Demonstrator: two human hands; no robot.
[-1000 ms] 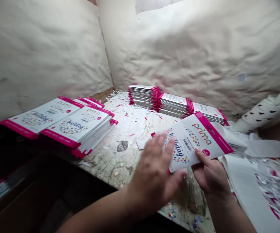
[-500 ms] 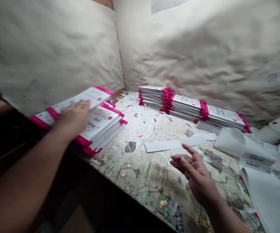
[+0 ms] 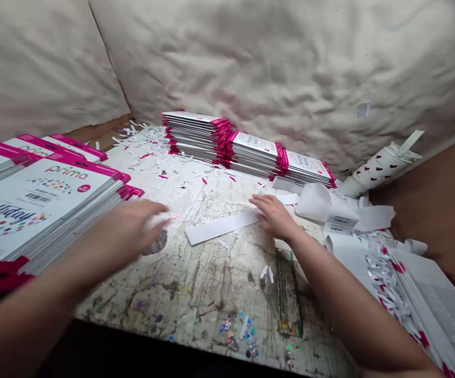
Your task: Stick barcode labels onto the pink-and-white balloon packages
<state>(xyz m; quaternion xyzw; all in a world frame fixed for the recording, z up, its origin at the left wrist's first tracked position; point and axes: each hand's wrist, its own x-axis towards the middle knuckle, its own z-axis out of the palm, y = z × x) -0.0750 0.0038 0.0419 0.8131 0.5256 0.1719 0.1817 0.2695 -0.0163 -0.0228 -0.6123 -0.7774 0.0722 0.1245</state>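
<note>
The right hand (image 3: 275,216) lies flat on the near end of a long white paper strip (image 3: 221,227) in the middle of the worn, scuffed worktable (image 3: 212,294), fingers spread and pressing down on it rather than pinching it. The left hand (image 3: 127,233) hangs just above the table beside the nearest stack of pink-edged "prima" birthday cards (image 3: 38,210), fingers loose and apart and holding nothing; it is blurred, so I cannot tell whether it touches the table. The strip runs at a slant between the two hands, its left end free and its right end under the fingers. Behind it, against the paper-covered wall, a row of the same cards (image 3: 247,152) lies fanned in overlapping stacks, with white and pink paper shreds (image 3: 152,152) scattered in front. To the right sit curled sheets of barcode labels (image 3: 340,218) and a white roll printed with red hearts (image 3: 373,170), and a few shiny confetti bits (image 3: 237,331) lie near the table's front edge. To my eye the step in hand is taking up the strip: one hand is on it, the other is free and close. Lifting it would call for sliding a fingertip under the thin paper edge, since it lies flat on the surface, and for a light grip so it does not crease.
</note>
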